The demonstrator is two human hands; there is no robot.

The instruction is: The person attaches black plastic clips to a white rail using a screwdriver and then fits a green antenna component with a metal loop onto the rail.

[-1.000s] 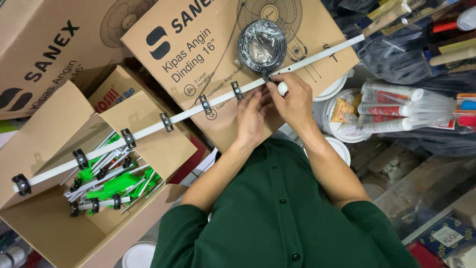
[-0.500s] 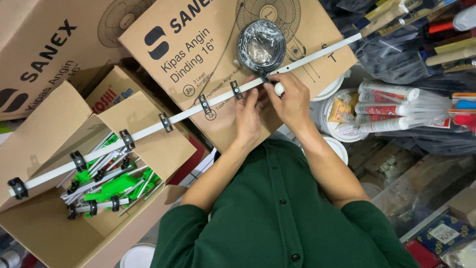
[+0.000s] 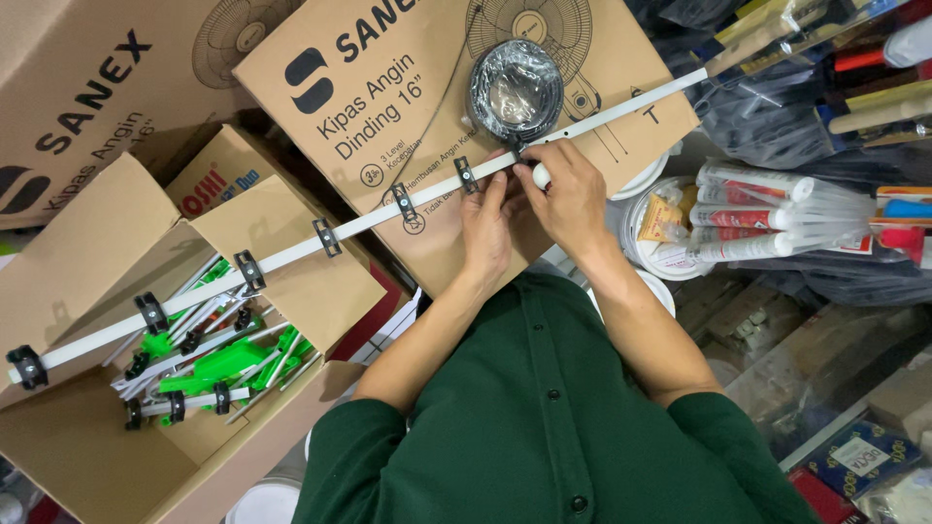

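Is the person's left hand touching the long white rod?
Touching: the head view shows the left hand with fingertips pressed on the white rod beside a black clip.

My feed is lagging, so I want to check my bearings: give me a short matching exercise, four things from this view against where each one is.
Things:
1. long white rod
2. coil of black cable
3. green and white parts
4. sealant tubes

Places:
A. inside the open carton at lower left
B. on the big fan carton, just above the hands
C. to the right of the hands, over a white bucket
D. running slantwise across the cartons, with black clips along it, held by the left hand and the right hand

Pairs: 1-D, 2-B, 3-A, 4-C
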